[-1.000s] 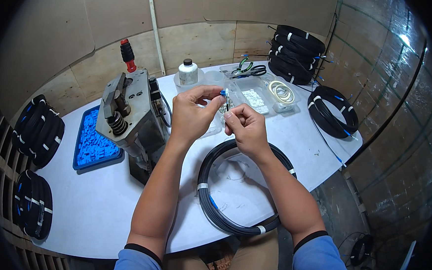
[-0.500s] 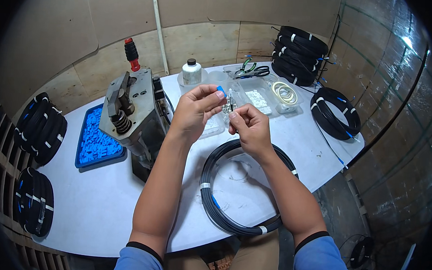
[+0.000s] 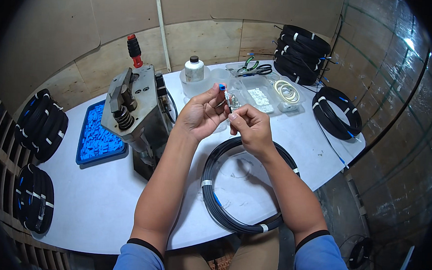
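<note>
My left hand (image 3: 202, 113) pinches a small blue plastic connector housing (image 3: 222, 87) between thumb and fingertips. Just below the housing, a thin black cable end with a whitish metal-looking tip (image 3: 227, 97) points up toward it; I cannot tell whether the two touch. The thumb and forefinger of my right hand (image 3: 252, 127) are closed on this cable. Under my right wrist lies a coil of black cable (image 3: 207, 199) bound with white tape, a blue piece along its inner side. Whether the held end belongs to this coil is hidden.
A metal hand press (image 3: 139, 100) with a red-and-black handle stands left of my hands, beside a blue tray (image 3: 100, 160) of blue housings. Behind are a white bottle (image 3: 194, 70), clear bins with small parts, scissors (image 3: 257, 71) and stacked cable coils (image 3: 301, 56).
My left hand has turned, its palm facing up more, and the blue housing now sits over the cable tip. My right hand has barely moved, still pinching the cable.
</note>
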The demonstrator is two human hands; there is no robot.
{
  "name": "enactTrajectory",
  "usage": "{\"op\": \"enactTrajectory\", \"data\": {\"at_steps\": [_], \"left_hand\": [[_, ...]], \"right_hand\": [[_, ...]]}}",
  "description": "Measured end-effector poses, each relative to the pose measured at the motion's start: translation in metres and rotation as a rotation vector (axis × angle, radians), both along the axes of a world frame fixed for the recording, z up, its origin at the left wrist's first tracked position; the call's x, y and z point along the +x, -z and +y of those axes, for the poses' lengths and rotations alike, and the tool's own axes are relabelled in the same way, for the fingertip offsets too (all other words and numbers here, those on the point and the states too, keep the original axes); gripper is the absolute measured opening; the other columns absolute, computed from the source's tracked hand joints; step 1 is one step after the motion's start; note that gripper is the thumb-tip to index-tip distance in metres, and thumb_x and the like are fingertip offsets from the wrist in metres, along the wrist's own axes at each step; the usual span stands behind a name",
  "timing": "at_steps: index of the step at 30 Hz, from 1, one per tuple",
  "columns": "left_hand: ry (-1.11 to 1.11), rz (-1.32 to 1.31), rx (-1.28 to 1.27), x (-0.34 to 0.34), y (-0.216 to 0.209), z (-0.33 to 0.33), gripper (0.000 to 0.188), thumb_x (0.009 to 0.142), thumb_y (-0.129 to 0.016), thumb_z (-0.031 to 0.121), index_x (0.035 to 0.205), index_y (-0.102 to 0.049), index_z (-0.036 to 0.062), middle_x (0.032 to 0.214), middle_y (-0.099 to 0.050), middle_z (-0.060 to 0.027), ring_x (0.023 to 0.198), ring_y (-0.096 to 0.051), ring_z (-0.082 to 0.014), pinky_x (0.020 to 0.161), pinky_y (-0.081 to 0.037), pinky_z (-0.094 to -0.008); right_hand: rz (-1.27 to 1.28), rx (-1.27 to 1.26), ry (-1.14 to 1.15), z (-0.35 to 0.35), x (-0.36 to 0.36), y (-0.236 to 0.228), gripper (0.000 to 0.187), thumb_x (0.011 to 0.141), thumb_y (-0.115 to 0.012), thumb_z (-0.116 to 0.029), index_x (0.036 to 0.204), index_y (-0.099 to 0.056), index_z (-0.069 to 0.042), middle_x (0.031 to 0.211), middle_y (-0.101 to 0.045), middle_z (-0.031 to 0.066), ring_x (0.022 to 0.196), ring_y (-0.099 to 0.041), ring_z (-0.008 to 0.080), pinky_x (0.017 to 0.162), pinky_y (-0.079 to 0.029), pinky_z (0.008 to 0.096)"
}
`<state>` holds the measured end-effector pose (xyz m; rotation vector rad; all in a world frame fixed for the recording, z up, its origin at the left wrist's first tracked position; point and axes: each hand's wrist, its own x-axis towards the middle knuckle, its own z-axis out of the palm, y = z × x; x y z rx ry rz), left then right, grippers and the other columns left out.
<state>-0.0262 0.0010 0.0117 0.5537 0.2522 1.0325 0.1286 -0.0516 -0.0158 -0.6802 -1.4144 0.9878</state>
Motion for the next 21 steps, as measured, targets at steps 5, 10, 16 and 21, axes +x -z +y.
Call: {"op": "enactTrajectory", "data": {"at_steps": [5,10,16,21], "left_hand": [[0.025,-0.017,-0.002,0.0014,0.0008,0.0001,0.022,0.088,-0.066,0.019,0.101,-0.061,0.0028,0.091,-0.065,-0.0058,0.087,-0.06,-0.0196,0.081,-0.05,-0.0348],[0.051,-0.009,0.005,0.002,0.0045,0.0021,0.023,0.089,-0.064,0.022,0.103,-0.062,0.0031,0.089,-0.063,-0.0058,0.086,-0.059,-0.0193,0.08,-0.049,-0.034],[0.013,0.069,0.075,0.0004,0.0054,0.0011,0.026,0.09,-0.063,0.022,0.109,-0.06,0.0047,0.093,-0.063,-0.0055,0.089,-0.06,-0.0187,0.08,-0.049,-0.0333],[-0.051,0.114,0.179,-0.0004,-0.001,-0.0048,0.031,0.09,-0.063,0.024,0.115,-0.058,0.0065,0.102,-0.062,-0.0056,0.091,-0.059,-0.017,0.081,-0.049,-0.0317]], "right_hand": [[-0.01,0.012,0.006,0.0006,0.0006,0.001,0.014,0.092,-0.059,-0.012,0.087,-0.06,0.001,0.066,-0.057,0.003,0.058,-0.052,0.0073,0.055,-0.044,0.0225],[0.023,0.016,-0.015,0.0019,0.0013,0.0023,0.011,0.091,-0.061,-0.011,0.088,-0.059,0.0,0.067,-0.058,0.0015,0.059,-0.054,0.0056,0.054,-0.044,0.0203],[0.039,-0.029,-0.005,0.0008,0.0011,0.0005,0.012,0.091,-0.061,-0.011,0.086,-0.059,0.0,0.066,-0.058,0.0013,0.057,-0.053,0.0054,0.053,-0.043,0.0199],[0.025,-0.061,-0.001,0.0,0.0029,-0.0001,0.013,0.091,-0.061,-0.011,0.085,-0.058,0.0,0.062,-0.056,0.0006,0.053,-0.051,0.0049,0.049,-0.041,0.0195]]}}
